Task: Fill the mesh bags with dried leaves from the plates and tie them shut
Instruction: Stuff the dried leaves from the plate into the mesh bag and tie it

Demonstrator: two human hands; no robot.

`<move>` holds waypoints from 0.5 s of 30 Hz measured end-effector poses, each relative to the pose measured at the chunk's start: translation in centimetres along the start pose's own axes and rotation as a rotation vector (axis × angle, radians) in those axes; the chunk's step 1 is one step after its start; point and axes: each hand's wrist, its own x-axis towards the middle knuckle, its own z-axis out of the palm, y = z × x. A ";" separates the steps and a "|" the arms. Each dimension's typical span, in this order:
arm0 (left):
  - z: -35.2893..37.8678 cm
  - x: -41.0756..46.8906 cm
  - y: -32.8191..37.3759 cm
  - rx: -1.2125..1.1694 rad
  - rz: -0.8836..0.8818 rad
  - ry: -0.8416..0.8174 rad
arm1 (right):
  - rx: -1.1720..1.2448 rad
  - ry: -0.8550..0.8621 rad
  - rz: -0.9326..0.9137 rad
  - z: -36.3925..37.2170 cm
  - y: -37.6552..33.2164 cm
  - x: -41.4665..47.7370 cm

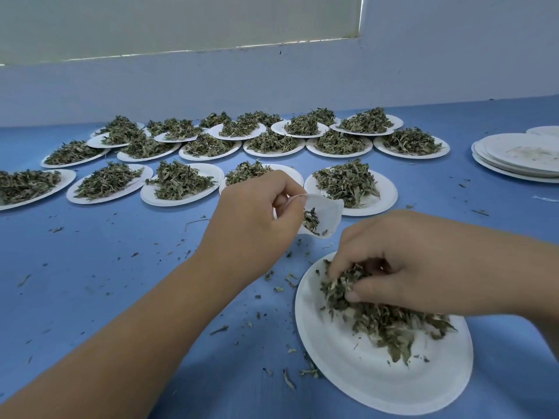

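Note:
My left hand (pixel 257 213) pinches the rim of a small white mesh bag (pixel 325 214) and holds it open above the blue table; a few dried leaves lie inside it. On the near white paper plate (pixel 357 367), my right hand (pixel 402 261) curls its fingers and thumb round a pinch of dried leaves (pixel 381 316) at the top of the pile. The bag hangs just up and left of that plate.
Several white plates heaped with dried leaves (pixel 181 182) fill the table behind the hands, back to the wall. A stack of used plates (pixel 520 155) sits at the far right. Leaf crumbs are scattered over the blue tabletop (pixel 90 267).

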 end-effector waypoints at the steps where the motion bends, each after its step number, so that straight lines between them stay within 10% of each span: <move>1: 0.0 0.0 0.0 0.003 -0.005 -0.007 | 0.041 0.017 0.005 -0.3 0.1 0.0; 15: 0.5 -0.3 0.7 0.032 -0.009 -0.083 | 0.169 0.398 0.150 -1.0 0.6 0.3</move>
